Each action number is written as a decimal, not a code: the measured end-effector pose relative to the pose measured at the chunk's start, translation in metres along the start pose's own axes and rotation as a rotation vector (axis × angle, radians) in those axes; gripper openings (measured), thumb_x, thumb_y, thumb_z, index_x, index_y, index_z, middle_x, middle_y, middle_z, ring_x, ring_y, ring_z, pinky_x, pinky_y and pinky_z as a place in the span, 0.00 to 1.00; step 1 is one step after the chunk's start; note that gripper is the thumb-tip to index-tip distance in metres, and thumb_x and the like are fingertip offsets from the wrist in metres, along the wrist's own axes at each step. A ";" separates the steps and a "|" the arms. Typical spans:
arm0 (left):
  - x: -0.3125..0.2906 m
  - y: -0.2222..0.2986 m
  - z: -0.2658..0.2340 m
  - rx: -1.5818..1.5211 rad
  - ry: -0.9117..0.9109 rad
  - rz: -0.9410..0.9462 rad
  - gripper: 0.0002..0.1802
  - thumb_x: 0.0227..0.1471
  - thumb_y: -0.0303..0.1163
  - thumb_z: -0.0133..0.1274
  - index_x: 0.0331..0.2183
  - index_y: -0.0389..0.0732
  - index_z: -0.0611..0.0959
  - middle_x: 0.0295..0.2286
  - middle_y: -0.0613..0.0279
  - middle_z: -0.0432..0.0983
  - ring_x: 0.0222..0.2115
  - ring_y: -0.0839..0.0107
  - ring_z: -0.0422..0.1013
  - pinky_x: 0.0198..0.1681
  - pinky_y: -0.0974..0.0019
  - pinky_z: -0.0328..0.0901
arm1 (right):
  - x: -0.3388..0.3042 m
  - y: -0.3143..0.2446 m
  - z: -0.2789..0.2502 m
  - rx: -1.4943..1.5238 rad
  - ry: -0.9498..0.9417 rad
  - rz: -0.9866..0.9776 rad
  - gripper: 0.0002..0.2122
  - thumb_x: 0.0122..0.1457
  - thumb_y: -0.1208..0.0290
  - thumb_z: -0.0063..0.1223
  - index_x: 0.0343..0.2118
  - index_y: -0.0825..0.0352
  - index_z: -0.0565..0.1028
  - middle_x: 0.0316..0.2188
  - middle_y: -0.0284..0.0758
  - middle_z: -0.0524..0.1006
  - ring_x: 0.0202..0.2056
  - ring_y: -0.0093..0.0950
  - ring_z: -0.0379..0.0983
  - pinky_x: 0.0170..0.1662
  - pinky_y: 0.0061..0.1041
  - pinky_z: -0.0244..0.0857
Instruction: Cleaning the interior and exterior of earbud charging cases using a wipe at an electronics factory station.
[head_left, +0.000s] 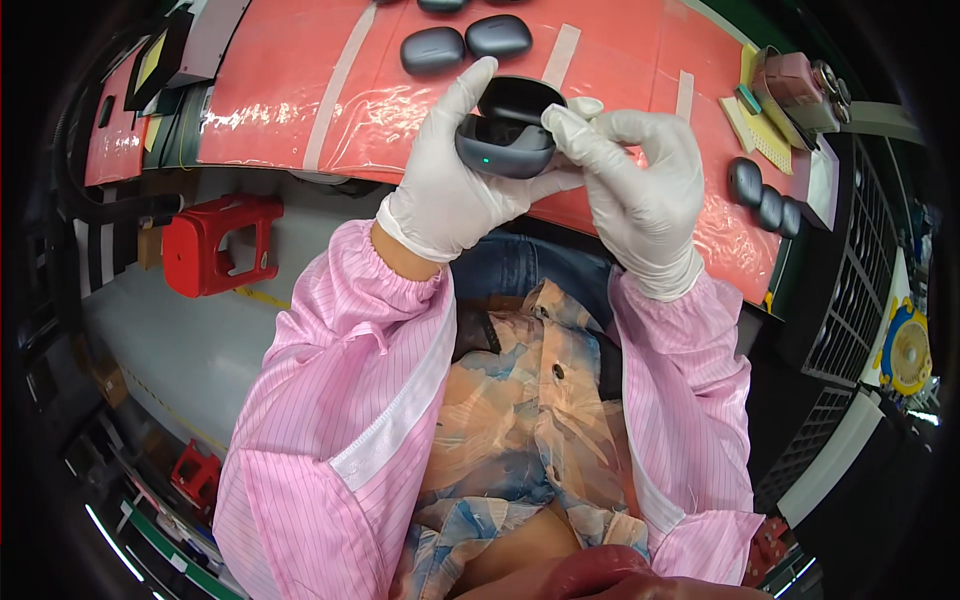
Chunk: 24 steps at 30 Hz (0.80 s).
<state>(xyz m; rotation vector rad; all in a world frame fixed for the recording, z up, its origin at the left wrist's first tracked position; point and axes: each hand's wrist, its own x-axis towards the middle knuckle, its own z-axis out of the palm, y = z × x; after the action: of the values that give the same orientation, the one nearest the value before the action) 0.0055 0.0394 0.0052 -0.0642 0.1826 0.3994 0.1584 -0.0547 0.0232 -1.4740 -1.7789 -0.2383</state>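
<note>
My left hand (440, 185), in a white glove, holds a dark grey earbud charging case (508, 162) above the table's near edge. The case's lid is raised, and a small green light glows on its front. My left thumb lies along the case's left side, with fingers beneath it. My right hand (648, 185), gloved too, has its thumb and fingertips pinched together at the case's right edge; what is between them is hidden. Beyond the case, closed dark cases (433, 50) rest on the table.
The table has a glossy red cover (270, 100) with pale tape strips (340, 90). Three dark cases (768, 208) sit in a row at the right, near yellow pads (768, 140) and a cluttered holder (790, 80). A red stool (215, 245) stands on the floor at left.
</note>
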 end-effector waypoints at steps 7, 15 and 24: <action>0.006 -0.009 0.019 0.291 0.070 -0.018 0.38 0.58 0.58 0.37 0.44 0.27 0.75 0.44 0.44 0.73 0.48 0.53 0.70 0.52 0.57 0.68 | -0.004 -0.004 -0.008 0.316 0.200 0.252 0.11 0.43 0.85 0.55 0.31 0.65 0.79 0.27 0.30 0.76 0.29 0.29 0.71 0.34 0.26 0.65; 0.002 -0.008 0.006 0.200 0.101 -0.013 0.34 0.57 0.48 0.49 0.55 0.32 0.66 0.42 0.49 0.74 0.45 0.56 0.72 0.48 0.53 0.70 | 0.000 -0.018 -0.016 -0.010 -0.025 0.135 0.12 0.42 0.86 0.55 0.30 0.65 0.79 0.26 0.30 0.75 0.29 0.29 0.71 0.34 0.25 0.65; 0.008 -0.022 -0.001 1.268 -0.071 0.654 0.38 0.58 0.60 0.38 0.46 0.29 0.73 0.47 0.46 0.73 0.45 0.64 0.72 0.49 0.63 0.67 | -0.005 -0.021 -0.014 0.078 -0.143 0.232 0.08 0.49 0.84 0.54 0.33 0.68 0.77 0.27 0.33 0.76 0.33 0.27 0.72 0.36 0.24 0.65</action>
<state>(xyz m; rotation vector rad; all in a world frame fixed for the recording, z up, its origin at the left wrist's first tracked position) 0.0216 0.0219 0.0029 1.2856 0.3594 0.8698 0.1458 -0.0736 0.0365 -1.6585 -1.6874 0.0554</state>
